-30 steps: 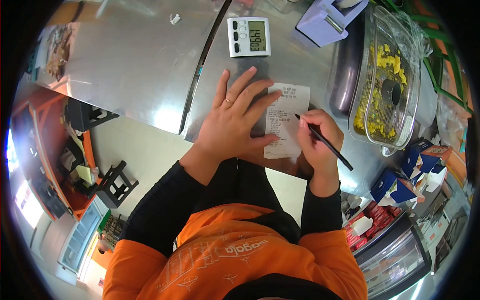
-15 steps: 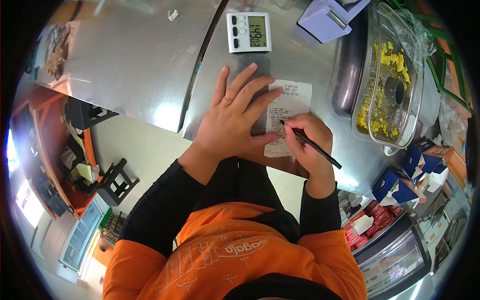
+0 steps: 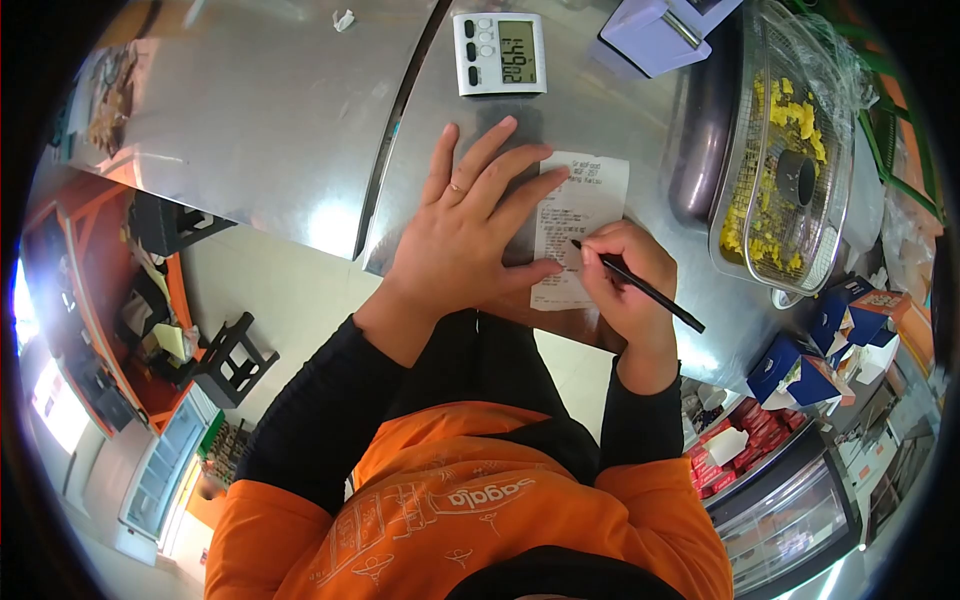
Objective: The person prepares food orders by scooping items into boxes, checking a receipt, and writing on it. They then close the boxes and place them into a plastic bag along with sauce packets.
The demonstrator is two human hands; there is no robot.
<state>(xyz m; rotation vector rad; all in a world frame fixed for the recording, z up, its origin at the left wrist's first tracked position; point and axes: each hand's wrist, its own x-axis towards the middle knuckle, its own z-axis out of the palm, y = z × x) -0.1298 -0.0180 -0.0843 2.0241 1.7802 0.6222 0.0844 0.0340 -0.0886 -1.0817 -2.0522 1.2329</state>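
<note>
A printed paper receipt lies flat on the steel counter. My left hand rests palm down with fingers spread, its thumb and index fingertip on the receipt's left side. In my right hand is a slim black pen, pinched between thumb and fingers. The pen's tip points at the printed lines in the middle of the receipt, and its back end slants down to the right. A white digital timer lies just beyond my left fingertips.
To the right stands a wire basket with yellow bits in it, beside a dark metal container. A lilac tape dispenser sits at the back. Blue boxes are at the right edge. A seam splits the counter.
My right hand and the pen have shifted slightly right along the receipt. My left hand stays spread in place. The counter items sit a little higher in view.
</note>
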